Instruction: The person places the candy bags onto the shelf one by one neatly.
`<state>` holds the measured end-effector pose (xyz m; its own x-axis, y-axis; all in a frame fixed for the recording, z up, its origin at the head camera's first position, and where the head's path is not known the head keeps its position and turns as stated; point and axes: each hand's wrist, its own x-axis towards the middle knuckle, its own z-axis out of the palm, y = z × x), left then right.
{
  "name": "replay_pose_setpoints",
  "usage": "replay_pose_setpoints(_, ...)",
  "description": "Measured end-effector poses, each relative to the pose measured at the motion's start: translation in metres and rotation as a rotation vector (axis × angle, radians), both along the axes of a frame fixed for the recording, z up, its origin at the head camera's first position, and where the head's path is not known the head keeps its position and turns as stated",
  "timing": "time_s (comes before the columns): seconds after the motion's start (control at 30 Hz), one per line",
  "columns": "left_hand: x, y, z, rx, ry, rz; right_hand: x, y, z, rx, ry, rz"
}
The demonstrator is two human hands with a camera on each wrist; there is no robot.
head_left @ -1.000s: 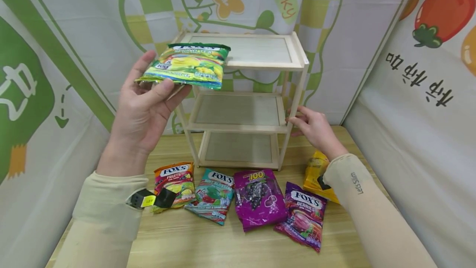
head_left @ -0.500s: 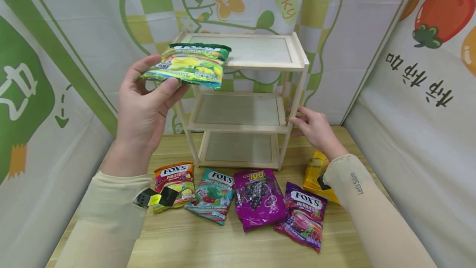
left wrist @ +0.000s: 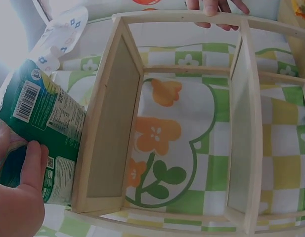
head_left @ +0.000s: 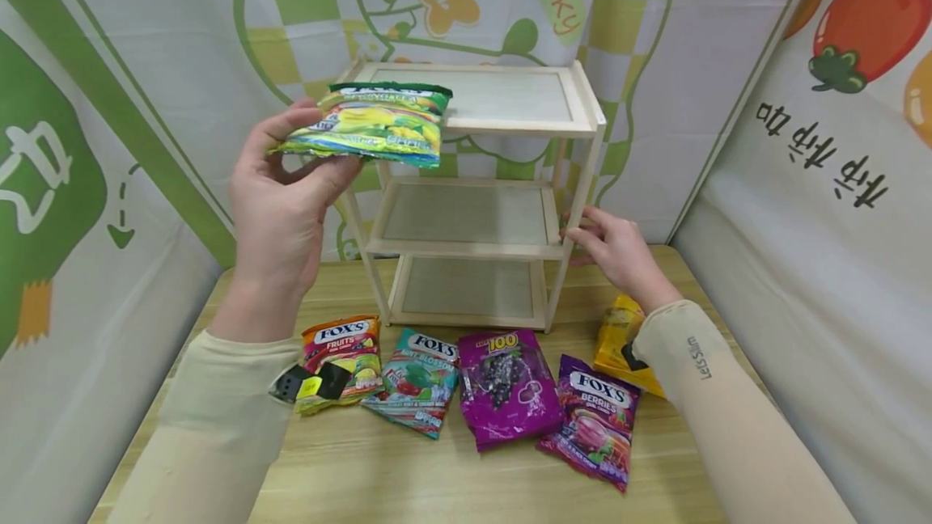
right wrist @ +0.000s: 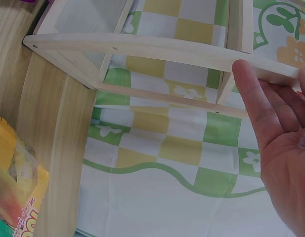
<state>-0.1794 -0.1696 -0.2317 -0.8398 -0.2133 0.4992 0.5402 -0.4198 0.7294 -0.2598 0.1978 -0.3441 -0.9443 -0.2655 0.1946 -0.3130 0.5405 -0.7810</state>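
Observation:
My left hand (head_left: 280, 200) grips a green and yellow FOX'S candy bag (head_left: 379, 124) by its near left part. The bag is at the left front of the top tier of a wooden three-tier shelf (head_left: 466, 251). In the left wrist view the bag's green printed back (left wrist: 48, 113) lies close along the top board; whether it touches cannot be told. My right hand (head_left: 615, 253) holds the shelf's front right post at middle-tier height. In the right wrist view, fingers (right wrist: 256, 106) bend around that post (right wrist: 157, 52).
In front of the shelf lie an orange-red fruits bag (head_left: 353, 358), a teal mint bag (head_left: 415, 382), a purple grape bag (head_left: 506, 390) and a dark purple berries bag (head_left: 593, 427). A yellow mango bag (head_left: 619, 334) lies under the right forearm. Printed cloth (head_left: 786, 265) encloses the wooden table.
My left hand has shifted slightly right and turned, and the candy bag has tipped a little flatter with its near edge raised. The right hand stays on the post.

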Motion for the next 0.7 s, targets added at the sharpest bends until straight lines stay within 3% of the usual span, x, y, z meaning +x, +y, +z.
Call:
replay_pose_setpoints(0.3,-0.0025,0.0033,-0.002,-0.131,0.013,0.19,-0.0002,-0.0005,0.0001,-0.004,-0.014,-0.002)
replay_pose_setpoints(0.7,-0.0052,0.0036,-0.0052,-0.516,-0.002,0.568,0.0004,-0.001,0.0005,-0.01,-0.016,-0.007)
